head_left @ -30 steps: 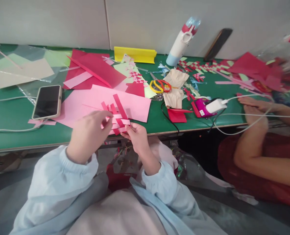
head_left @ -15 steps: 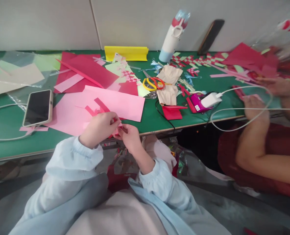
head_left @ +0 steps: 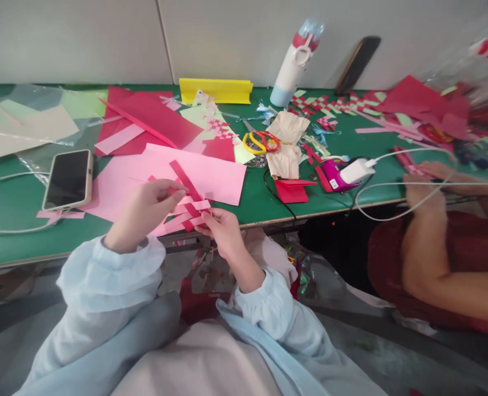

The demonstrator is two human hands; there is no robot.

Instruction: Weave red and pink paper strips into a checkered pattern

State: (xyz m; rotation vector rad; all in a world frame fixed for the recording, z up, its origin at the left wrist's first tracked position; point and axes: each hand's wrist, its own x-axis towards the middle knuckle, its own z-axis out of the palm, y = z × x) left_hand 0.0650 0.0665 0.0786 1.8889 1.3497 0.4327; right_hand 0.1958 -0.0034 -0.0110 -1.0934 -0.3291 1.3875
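Note:
Red and pink paper strips [head_left: 192, 208] cross over and under each other in a small weave at the table's front edge. My right hand [head_left: 221, 228] pinches the weave at its right side, thumb on top. Just left of the weave is my left hand [head_left: 149, 206], its thumb and fingers pressed together near the strips; what lies between the fingertips is too small to make out. A long red strip sticks up from the weave over a pink sheet [head_left: 219, 173] lying on the green table [head_left: 5, 242].
Scissors [head_left: 254, 142], a phone [head_left: 67, 180], a bottle [head_left: 291, 69], a purple device with a white plug [head_left: 335, 175], red sheets [head_left: 153, 118] and a yellow folded sheet [head_left: 215, 91] lie around. At right, another person's hands [head_left: 427, 184] hold strips; a white cable loops nearby.
My left hand has moved left, away from my right hand, and the woven strips now show between them. The other person's hands have come closer together.

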